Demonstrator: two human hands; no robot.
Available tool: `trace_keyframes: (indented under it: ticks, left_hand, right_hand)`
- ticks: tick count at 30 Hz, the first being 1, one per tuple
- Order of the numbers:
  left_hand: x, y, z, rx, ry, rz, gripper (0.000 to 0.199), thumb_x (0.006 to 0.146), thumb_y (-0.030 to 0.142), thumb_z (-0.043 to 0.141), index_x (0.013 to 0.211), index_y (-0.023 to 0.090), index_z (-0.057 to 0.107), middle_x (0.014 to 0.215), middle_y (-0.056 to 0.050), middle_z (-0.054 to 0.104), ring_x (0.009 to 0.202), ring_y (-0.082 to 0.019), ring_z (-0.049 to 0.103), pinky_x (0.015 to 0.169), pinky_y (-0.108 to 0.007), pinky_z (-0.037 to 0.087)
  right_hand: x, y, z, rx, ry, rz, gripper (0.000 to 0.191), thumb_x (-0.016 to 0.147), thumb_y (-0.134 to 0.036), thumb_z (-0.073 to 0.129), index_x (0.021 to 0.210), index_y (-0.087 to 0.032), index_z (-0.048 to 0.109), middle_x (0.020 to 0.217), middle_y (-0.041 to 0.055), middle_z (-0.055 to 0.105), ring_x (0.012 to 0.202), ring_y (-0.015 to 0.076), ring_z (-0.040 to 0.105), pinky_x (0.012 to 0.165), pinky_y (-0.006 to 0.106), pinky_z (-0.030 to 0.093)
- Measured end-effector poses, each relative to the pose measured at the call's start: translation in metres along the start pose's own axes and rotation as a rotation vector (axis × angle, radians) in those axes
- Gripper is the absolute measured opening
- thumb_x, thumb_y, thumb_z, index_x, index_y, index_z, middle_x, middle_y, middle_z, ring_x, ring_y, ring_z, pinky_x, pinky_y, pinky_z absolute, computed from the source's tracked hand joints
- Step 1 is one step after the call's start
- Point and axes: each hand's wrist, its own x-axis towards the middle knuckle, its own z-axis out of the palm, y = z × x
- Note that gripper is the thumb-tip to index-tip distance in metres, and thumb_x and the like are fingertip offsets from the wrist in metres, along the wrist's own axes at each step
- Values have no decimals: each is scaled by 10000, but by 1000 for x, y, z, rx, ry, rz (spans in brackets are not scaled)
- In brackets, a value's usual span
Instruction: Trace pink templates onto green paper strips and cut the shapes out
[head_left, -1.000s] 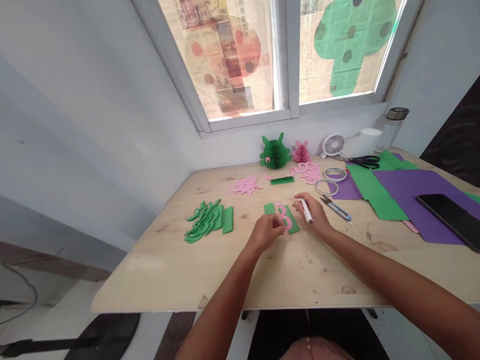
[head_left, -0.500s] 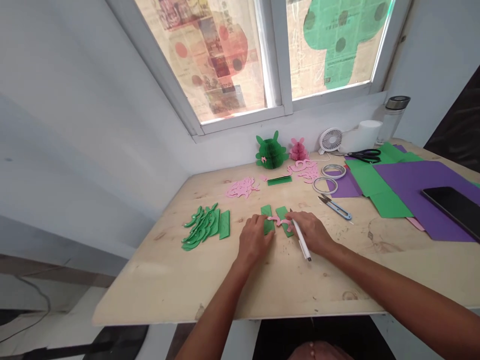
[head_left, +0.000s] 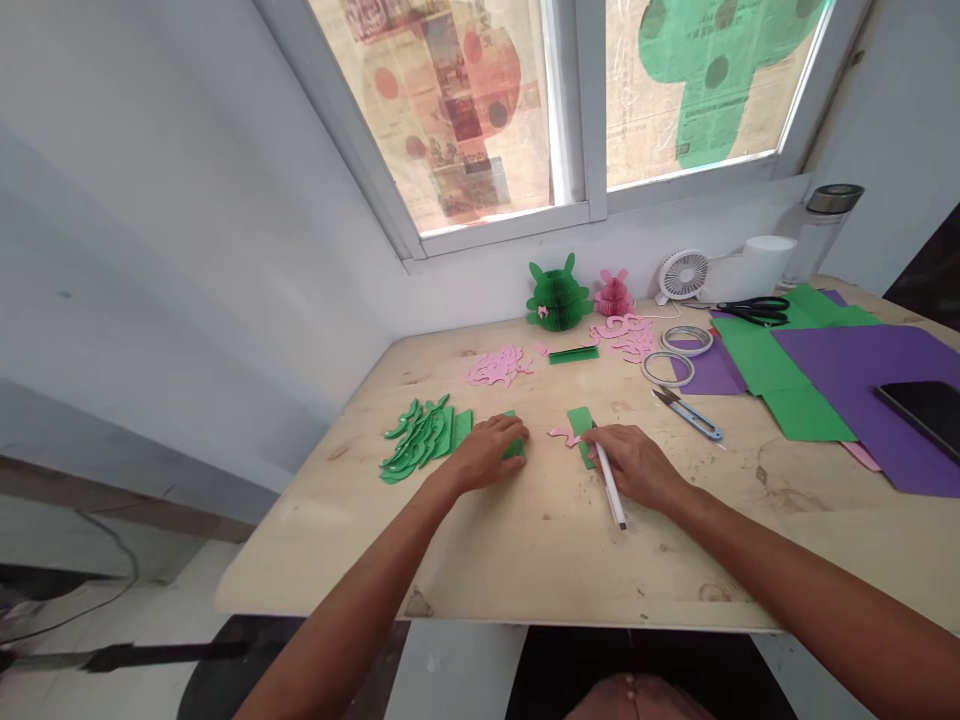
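Observation:
My left hand (head_left: 491,450) lies over a green paper strip (head_left: 514,436), pressing it to the table with its fingers apart. My right hand (head_left: 630,462) holds a white pen (head_left: 610,488), whose dark end points toward the table's front edge. Its fingertips touch a second green strip (head_left: 579,425) and a small wavy pink cutout (head_left: 566,437) beside it. Left of my left hand are more green strips (head_left: 462,428) and a pile of curved green cutouts (head_left: 416,440). Bare wood separates the two hands.
Pink cutouts (head_left: 499,367), a green paper figure (head_left: 559,298) and a pink one (head_left: 613,295) stand or lie toward the wall. Snips (head_left: 688,414), tape rolls (head_left: 670,369), black scissors (head_left: 754,310), purple paper (head_left: 862,380) and a phone (head_left: 926,412) are on the right.
My left hand has moved left with the green strip under it, away from the pink cutout. My right hand still holds the pen near the other strip. The view has shifted slightly.

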Motion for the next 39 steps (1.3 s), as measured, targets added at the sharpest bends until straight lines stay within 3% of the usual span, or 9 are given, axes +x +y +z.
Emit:
trace_keyframes:
  ticks: [3, 6, 11, 15, 20, 28, 35, 39]
  left_hand:
    - [-16, -10, -9, 14, 11, -53, 310, 727, 155, 613, 1024, 246, 612, 1229, -56, 582, 1215, -238, 469, 1031, -395, 355]
    - [-16, -4, -6, 12, 63, -98, 339, 788, 153, 538, 1116, 228, 574, 1248, -72, 571, 1208, -224, 478, 1015, -387, 374]
    - [14, 27, 17, 6, 83, -69, 348, 842, 174, 486, 1176, 240, 554, 1199, -42, 605, 1132, -191, 534, 945, -304, 421]
    - [35, 38, 24, 66, 62, -72, 306, 866, 200, 472, 1154, 220, 572, 1109, -77, 623, 1068, -220, 559, 872, -321, 445]
    - [48, 34, 18, 156, -57, -31, 209, 901, 214, 449, 1000, 193, 632, 1021, -88, 621, 980, -219, 593, 808, -339, 476]
    - [68, 32, 8, 241, -236, 51, 292, 905, 334, 530, 1147, 172, 555, 1161, -85, 575, 973, -190, 591, 827, -394, 515]
    - [68, 31, 1, 293, -268, 90, 274, 906, 339, 527, 1108, 158, 568, 1102, -76, 595, 923, -175, 599, 795, -377, 520]
    - [70, 35, -7, 326, -232, 133, 161, 895, 291, 508, 944, 180, 614, 985, -52, 639, 850, -170, 610, 680, -278, 484]
  right_hand:
    - [0, -2, -1, 13, -3, 22, 277, 815, -134, 522, 1057, -223, 620, 960, 81, 702, 907, 229, 637, 776, 335, 434]
    - [1, -4, -1, 13, -7, 79, 247, 834, -195, 522, 1057, -236, 620, 958, 76, 702, 877, 231, 636, 750, 330, 439]
    - [-1, -2, -1, 76, 37, 253, 259, 847, -299, 529, 1092, -257, 600, 986, 53, 702, 858, 235, 645, 738, 332, 465]
    - [-1, -1, -3, 124, 48, 289, 286, 851, -307, 526, 1125, -249, 582, 1056, 63, 696, 943, 255, 640, 780, 356, 468]
    - [0, -1, -2, 137, 35, 307, 285, 847, -287, 528, 1125, -257, 582, 1047, 54, 705, 926, 250, 652, 751, 344, 471]
    - [0, 0, -3, 149, 35, 333, 310, 822, -221, 545, 1127, -269, 582, 1035, 30, 715, 901, 230, 666, 720, 314, 480]
    - [0, 1, -3, 197, 20, 368, 308, 832, -227, 536, 1137, -256, 558, 1047, 39, 712, 913, 227, 670, 759, 327, 489]
    - [1, 2, -4, 222, 27, 378, 308, 836, -228, 534, 1142, -259, 547, 1040, 40, 712, 901, 223, 675, 755, 325, 493]
